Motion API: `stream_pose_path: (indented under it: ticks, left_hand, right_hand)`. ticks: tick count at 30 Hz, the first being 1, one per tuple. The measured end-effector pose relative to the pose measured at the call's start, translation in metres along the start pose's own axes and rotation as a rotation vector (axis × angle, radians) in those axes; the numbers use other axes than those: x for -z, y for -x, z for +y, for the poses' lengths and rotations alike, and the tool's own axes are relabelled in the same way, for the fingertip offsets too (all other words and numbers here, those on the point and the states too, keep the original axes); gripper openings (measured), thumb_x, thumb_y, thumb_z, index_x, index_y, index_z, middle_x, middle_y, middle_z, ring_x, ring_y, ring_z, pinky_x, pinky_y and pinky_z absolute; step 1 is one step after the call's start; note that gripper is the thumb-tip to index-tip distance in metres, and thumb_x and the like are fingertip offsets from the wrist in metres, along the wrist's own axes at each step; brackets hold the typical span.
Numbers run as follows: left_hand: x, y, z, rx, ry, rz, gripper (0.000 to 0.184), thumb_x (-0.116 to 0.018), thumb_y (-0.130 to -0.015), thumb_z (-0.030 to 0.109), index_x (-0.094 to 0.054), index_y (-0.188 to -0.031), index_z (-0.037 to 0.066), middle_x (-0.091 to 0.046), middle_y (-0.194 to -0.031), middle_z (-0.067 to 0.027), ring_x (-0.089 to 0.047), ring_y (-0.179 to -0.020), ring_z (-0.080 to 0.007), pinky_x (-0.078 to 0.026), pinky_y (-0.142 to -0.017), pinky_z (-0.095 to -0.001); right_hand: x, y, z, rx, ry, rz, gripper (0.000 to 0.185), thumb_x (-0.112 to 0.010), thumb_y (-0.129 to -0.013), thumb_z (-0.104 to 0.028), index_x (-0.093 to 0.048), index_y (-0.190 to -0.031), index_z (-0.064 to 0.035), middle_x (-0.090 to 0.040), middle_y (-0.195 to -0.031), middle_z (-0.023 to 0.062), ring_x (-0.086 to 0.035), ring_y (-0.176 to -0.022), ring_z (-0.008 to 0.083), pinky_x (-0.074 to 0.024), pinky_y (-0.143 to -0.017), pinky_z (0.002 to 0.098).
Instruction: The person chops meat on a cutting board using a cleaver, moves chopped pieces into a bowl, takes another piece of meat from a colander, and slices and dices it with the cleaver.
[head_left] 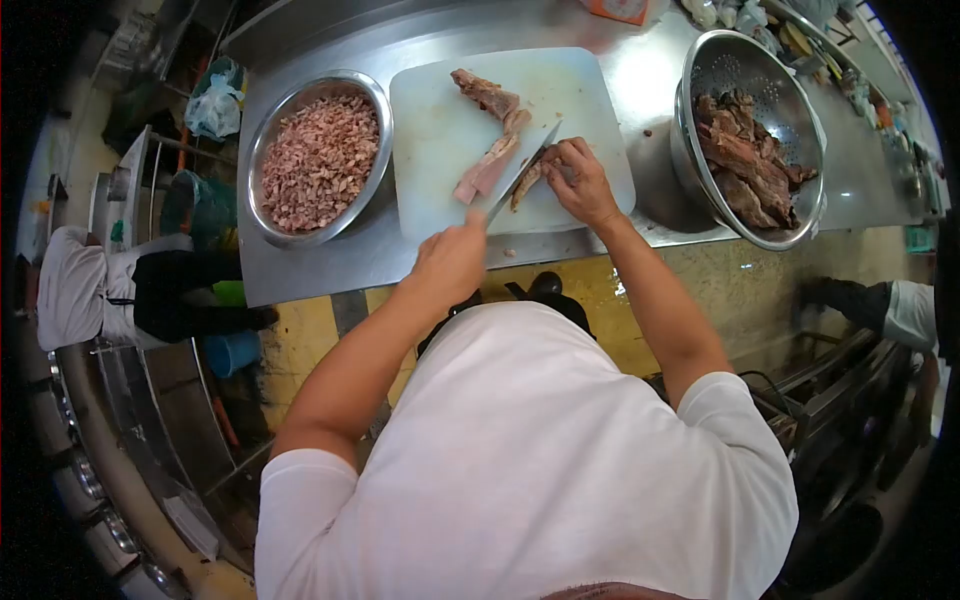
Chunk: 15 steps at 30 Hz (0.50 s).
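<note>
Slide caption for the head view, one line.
Left hand holds a knife, right hand a meat strip, over a cutting board between a bowl of diced meat and a colander of larger pieces.

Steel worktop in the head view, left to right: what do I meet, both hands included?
Metal bowl of chopped meat → left hand holding a knife → right hand → perforated colander of larger meat pieces.

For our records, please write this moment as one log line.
left hand: holds knife; right hand: on meat piece; cutting board: longer meat strip; bowl: chopped meat; colander: meat chunks
</note>
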<state>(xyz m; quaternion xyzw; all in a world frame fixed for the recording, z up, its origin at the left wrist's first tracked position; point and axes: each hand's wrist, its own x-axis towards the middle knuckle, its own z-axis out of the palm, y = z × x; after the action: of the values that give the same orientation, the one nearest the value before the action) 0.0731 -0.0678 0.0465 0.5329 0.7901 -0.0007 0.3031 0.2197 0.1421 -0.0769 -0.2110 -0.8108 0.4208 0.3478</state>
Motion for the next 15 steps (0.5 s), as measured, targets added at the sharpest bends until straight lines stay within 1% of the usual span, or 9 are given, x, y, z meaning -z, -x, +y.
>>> stream_pose_path:
  ticks: [2, 4, 5, 6, 8, 11, 12, 14, 15]
  left_hand:
    - [0.002, -0.024, 0.012, -0.105, 0.054, 0.129, 0.032, -0.052, -0.091, 0.0, -0.046, -0.122, -0.006, -0.071, -0.097, -0.034, -0.07, -0.093, -0.0504, -0.053, -0.086, -0.0599]
    - [0.001, -0.033, 0.007, -0.126, 0.093, 0.183, 0.03, -0.052, -0.093, 0.002, -0.047, -0.121, -0.006, -0.071, -0.097, -0.0339, -0.07, -0.093, -0.0506, -0.053, -0.085, -0.0602]
    - [0.0, -0.033, 0.002, -0.142, 0.117, 0.218, 0.028, -0.052, -0.094, 0.003, -0.048, -0.12, -0.007, -0.071, -0.096, -0.0338, -0.07, -0.093, -0.0507, -0.053, -0.084, -0.0605]
    - [-0.002, -0.024, -0.005, -0.14, 0.109, 0.22, 0.028, -0.052, -0.094, 0.003, -0.048, -0.12, -0.007, -0.071, -0.096, -0.0338, -0.07, -0.093, -0.0507, -0.053, -0.084, -0.0605]
    - [-0.007, 0.0, -0.021, -0.002, 0.152, 0.111, 0.02, -0.052, -0.098, 0.006, -0.049, -0.114, -0.006, -0.07, -0.093, -0.0337, -0.07, -0.091, -0.0517, -0.052, -0.081, -0.0612]
    - [-0.006, 0.009, -0.031, -0.023, 0.151, 0.145, 0.024, -0.054, -0.103, 0.015, -0.045, -0.118, -0.002, -0.066, -0.082, -0.0338, -0.065, -0.083, -0.056, -0.048, -0.077, -0.0635]
    - [-0.002, 0.012, -0.027, -0.023, 0.152, 0.147, 0.024, -0.054, -0.103, 0.015, -0.045, -0.118, -0.002, -0.066, -0.082, -0.0338, -0.065, -0.083, -0.056, -0.048, -0.077, -0.0635]
    - [0.008, 0.027, -0.013, -0.039, 0.15, 0.188, 0.02, -0.054, -0.103, 0.014, -0.042, -0.106, -0.001, -0.065, -0.076, -0.0332, -0.064, -0.077, -0.0565, -0.046, -0.073, -0.065]
    - [0.009, 0.031, -0.01, -0.038, 0.15, 0.186, 0.02, -0.054, -0.103, 0.014, -0.042, -0.106, -0.001, -0.065, -0.076, -0.0332, -0.064, -0.077, -0.0565, -0.046, -0.073, -0.065]
  right_hand:
    - [0.002, -0.001, -0.004, 0.0, 0.032, -0.021, 0.015, -0.069, -0.089, -0.004, -0.065, -0.103, -0.0032, -0.059, -0.1, 0.0142, -0.065, -0.094, 0.0322, -0.0538, -0.082, 0.0401]
    - [0.006, -0.006, -0.012, 0.007, 0.07, -0.055, 0.015, -0.069, -0.089, -0.004, -0.065, -0.103, -0.0034, -0.06, -0.1, 0.0142, -0.065, -0.094, 0.0318, -0.0538, -0.082, 0.04]
    - [0.004, -0.004, -0.016, -0.011, 0.088, -0.007, 0.015, -0.07, -0.089, -0.005, -0.065, -0.103, -0.0033, -0.06, -0.099, 0.0141, -0.065, -0.093, 0.0316, -0.0539, -0.082, 0.0399]
    - [0.002, -0.003, -0.02, -0.033, 0.1, 0.049, 0.015, -0.07, -0.089, -0.005, -0.064, -0.103, -0.0032, -0.06, -0.098, 0.0141, -0.065, -0.091, 0.0315, -0.0541, -0.082, 0.0398]
    - [-0.003, -0.005, -0.012, -0.014, 0.054, 0.071, 0.015, -0.07, -0.089, -0.005, -0.064, -0.103, -0.0028, -0.06, -0.099, 0.0141, -0.065, -0.091, 0.0315, -0.0542, -0.081, 0.0395]
    - [-0.002, -0.002, -0.009, 0.007, 0.015, 0.047, 0.016, -0.069, -0.088, -0.004, -0.064, -0.103, -0.0017, -0.06, -0.1, 0.0142, -0.065, -0.091, 0.0314, -0.0546, -0.081, 0.0393]
    - [0.001, -0.004, -0.01, 0.021, 0.02, 0.028, 0.017, -0.069, -0.088, -0.003, -0.064, -0.103, -0.001, -0.06, -0.1, 0.0144, -0.065, -0.091, 0.0314, -0.0548, -0.081, 0.0393]
    - [0.002, -0.005, -0.01, 0.032, 0.034, 0.02, 0.017, -0.068, -0.087, -0.003, -0.064, -0.104, -0.0006, -0.06, -0.101, 0.0146, -0.066, -0.091, 0.0316, -0.0549, -0.082, 0.0393]
    - [0.002, -0.006, -0.01, 0.044, 0.046, 0.012, 0.017, -0.068, -0.087, -0.002, -0.064, -0.104, -0.0002, -0.06, -0.102, 0.0149, -0.066, -0.09, 0.0318, -0.055, -0.082, 0.0393]
